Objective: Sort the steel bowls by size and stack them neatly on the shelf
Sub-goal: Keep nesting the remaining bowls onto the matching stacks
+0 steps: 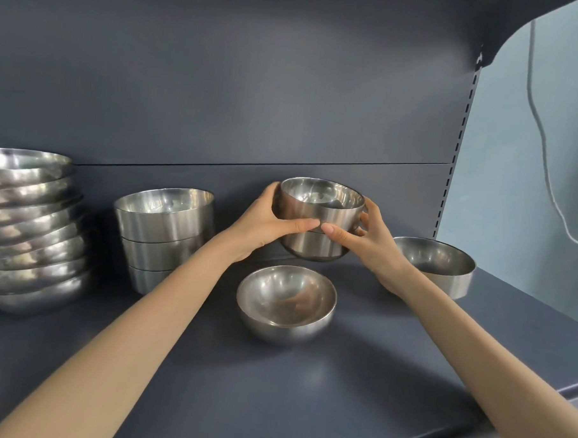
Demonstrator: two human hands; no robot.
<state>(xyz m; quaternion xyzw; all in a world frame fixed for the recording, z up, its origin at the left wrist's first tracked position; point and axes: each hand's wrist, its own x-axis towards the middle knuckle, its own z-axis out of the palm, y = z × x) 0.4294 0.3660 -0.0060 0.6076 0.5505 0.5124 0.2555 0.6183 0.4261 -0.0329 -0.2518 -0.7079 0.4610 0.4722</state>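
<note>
Two small steel bowls nested together [319,208] are held between my hands near the back of the dark shelf [307,385]. My left hand [267,223] grips their left side and my right hand [371,240] grips the right, thumbs nearly meeting in front. I cannot tell whether the pair rests on the shelf. A round-bottomed steel bowl [286,303] sits alone just in front of them. At the far left stands a tall stack of wide shallow bowls [29,230]. A stack of three straight-sided bowls [164,233] stands beside it.
A single straight-sided steel bowl [436,263] sits at the shelf's right end, behind my right wrist. The shelf's back panel [253,101] rises close behind the bowls. A slotted upright [456,143] marks the right side, with a white cable [545,147] hanging beyond.
</note>
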